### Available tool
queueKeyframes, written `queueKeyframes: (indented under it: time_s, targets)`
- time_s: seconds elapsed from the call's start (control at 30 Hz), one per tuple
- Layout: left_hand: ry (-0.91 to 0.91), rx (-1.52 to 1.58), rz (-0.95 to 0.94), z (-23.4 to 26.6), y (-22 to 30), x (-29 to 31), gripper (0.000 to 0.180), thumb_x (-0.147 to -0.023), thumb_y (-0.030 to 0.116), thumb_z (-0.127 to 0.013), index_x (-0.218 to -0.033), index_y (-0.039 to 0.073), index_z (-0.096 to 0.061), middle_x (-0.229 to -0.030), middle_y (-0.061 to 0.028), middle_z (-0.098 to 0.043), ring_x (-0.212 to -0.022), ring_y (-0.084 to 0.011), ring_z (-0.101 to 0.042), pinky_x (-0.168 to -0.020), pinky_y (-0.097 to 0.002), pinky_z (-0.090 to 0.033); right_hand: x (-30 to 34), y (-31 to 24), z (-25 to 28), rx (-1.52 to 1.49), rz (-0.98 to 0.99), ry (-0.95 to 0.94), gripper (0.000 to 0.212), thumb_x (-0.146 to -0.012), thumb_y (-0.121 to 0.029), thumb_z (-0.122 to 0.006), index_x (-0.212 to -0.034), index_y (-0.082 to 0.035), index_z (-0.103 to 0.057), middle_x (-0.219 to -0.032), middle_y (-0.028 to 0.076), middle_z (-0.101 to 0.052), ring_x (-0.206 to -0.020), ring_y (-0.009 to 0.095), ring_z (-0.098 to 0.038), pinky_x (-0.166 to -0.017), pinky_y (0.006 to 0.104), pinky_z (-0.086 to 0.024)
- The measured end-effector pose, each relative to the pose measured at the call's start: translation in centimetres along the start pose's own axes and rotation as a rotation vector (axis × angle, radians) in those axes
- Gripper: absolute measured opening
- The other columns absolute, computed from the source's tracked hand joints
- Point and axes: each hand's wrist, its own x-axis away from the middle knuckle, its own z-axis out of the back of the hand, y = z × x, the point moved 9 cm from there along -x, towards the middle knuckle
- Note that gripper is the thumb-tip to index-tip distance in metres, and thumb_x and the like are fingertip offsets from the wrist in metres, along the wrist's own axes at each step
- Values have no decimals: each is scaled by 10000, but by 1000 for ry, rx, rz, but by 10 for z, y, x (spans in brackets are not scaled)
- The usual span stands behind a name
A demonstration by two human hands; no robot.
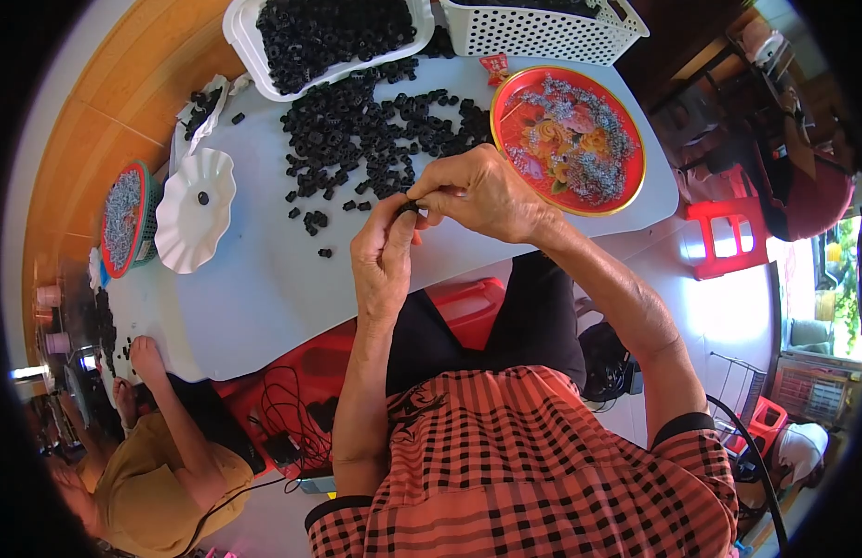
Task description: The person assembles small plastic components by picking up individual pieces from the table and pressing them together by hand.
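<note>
My left hand (383, 253) and my right hand (482, 197) meet above the near side of the table. Between their fingertips is a small black plastic part (410, 206), pinched by both and mostly covered. A loose heap of similar black parts (347, 139) spreads over the tabletop just beyond my hands. To the right of the heap lies a round red tray (522, 104) with a flower print and a gold rim. Many small silvery pieces (606, 177) are scattered on it.
A white tub (240, 39) full of black parts and a white perforated basket (543, 37) stand at the far edge. Leftward are a scalloped white dish (194, 223) and a green basket (152, 219). A co-worker's hand (148, 361) rests at the table's left end.
</note>
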Motion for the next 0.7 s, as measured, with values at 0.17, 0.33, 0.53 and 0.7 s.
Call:
queueKeyframes:
  time_s: [0.17,0.33,0.53,0.7]
  targets:
    - [99,-103,-8,4,5,0,222,-968,165,-534,-1061,-22,-611,-802,-22,-625,-670,-81,-503,-613,-218,-410,0,-9,-5,135,156,122,111,-826,30,-606,-910,57,-673,-764,126,-688,-688,174,-698,-626,289,-566]
    - [-13,126,7,-1,-4,-2,201,-970,137,-519,-1063,-19,-608,-794,-39,-634,-659,-85,-517,-599,-217,-418,-5,0,0,-24,-36,-59,133,-829,22,-597,-919,34,-694,-754,116,-694,-697,155,-697,-623,267,-551]
    - [-83,236,109,-8,-11,0,233,-981,161,-509,-1068,-31,-610,-813,-43,-609,-676,-102,-518,-649,-231,-432,0,-13,0,101,95,43,135,-812,31,-601,-904,19,-699,-747,105,-683,-663,164,-679,-604,279,-537]
    - [18,158,-1,2,-3,-2,256,-992,212,-523,-1081,-10,-613,-789,-31,-626,-665,-86,-510,-609,-220,-419,1,-18,-8,160,196,140,119,-799,21,-620,-888,6,-698,-757,104,-669,-669,199,-668,-600,315,-529]
